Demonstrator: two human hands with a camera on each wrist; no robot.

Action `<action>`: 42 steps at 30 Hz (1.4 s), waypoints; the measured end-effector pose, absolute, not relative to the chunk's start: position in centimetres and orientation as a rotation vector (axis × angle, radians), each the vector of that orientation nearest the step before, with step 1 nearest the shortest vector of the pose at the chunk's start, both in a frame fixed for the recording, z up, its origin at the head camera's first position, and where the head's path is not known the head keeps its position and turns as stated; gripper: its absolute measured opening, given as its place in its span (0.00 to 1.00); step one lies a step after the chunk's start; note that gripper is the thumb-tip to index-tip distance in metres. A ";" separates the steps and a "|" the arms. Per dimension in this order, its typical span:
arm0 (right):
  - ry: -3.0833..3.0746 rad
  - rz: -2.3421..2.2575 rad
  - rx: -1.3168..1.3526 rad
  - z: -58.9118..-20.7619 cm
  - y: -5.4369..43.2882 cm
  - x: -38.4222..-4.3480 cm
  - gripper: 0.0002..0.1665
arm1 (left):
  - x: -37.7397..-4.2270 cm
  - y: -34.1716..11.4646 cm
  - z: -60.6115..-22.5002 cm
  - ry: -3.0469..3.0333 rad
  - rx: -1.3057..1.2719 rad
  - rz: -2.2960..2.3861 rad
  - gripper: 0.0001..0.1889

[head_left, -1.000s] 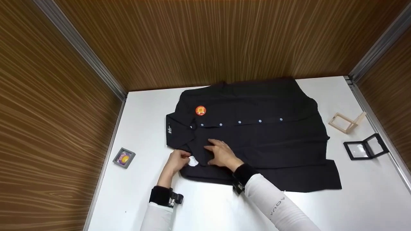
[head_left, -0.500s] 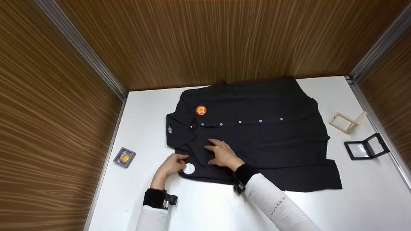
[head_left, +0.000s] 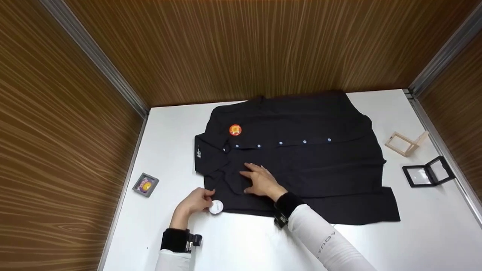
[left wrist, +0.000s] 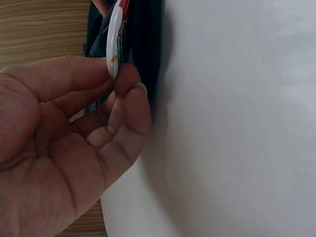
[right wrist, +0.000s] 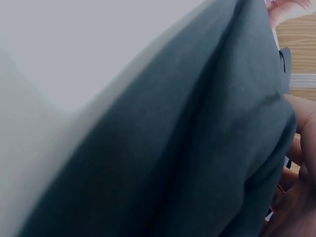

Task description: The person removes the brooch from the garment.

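A black buttoned shirt [head_left: 297, 165] lies on the white table with its collar to the left. In the head view, my left hand [head_left: 194, 202] is at the shirt's lower left edge, where it pinches a round white badge [head_left: 216, 207]. Seen almost edge-on in the left wrist view, the badge [left wrist: 114, 39] also shows red and green print between thumb and fingers. Whether it is fastened to the cloth I cannot tell. My right hand [head_left: 260, 180] rests on the shirt front with fingers spread. A red and orange round badge [head_left: 235, 130] sits on the shirt's upper left.
A grey square case [head_left: 145, 184] with a purple and yellow piece inside is at the left. Toward the right edge stand a light wooden frame [head_left: 404, 144] and, nearer, an opened black frame [head_left: 428, 172]. Wood-grain panels [head_left: 241, 49] wall the table at back and sides.
My left hand has moved down and to the left with the white badge, to the shirt's edge. Creases near the collar have shifted. My right hand has stayed in place.
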State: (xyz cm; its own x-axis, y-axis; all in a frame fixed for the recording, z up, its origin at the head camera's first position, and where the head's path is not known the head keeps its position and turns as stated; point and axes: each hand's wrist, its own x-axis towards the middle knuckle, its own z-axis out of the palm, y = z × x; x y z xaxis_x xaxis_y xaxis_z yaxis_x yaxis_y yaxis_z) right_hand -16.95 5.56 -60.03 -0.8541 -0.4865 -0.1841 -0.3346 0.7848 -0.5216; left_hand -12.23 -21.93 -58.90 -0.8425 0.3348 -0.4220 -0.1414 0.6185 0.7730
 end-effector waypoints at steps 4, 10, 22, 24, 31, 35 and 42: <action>2.668 -0.701 -0.640 -60.0 5.6 -17.0 0.41 | -11.9 -22.5 -58.5 2.322 0.183 1.110 0.28; 2.652 -0.709 -0.635 -60.0 5.7 -16.9 0.40 | -11.9 -23.3 -58.6 2.277 0.210 1.149 0.30; 2.465 -1.060 -0.598 -58.5 6.6 -17.1 0.38 | -12.9 -20.8 -56.8 2.483 0.178 1.436 0.23; 2.411 -1.185 -0.614 -58.2 6.8 -17.1 0.35 | -13.0 -19.8 -56.3 2.526 0.176 1.480 0.19; 2.031 -1.639 -0.582 -56.4 7.9 -17.0 0.33 | -13.6 -16.7 -54.5 2.640 0.221 1.674 0.10; 1.932 -1.811 -0.568 -55.3 8.2 -16.9 0.31 | -13.7 -15.5 -53.7 2.658 0.182 1.794 0.09; 1.849 -2.010 -0.469 -53.7 8.1 -16.7 0.23 | -13.5 -13.8 -52.6 2.629 0.173 1.963 0.09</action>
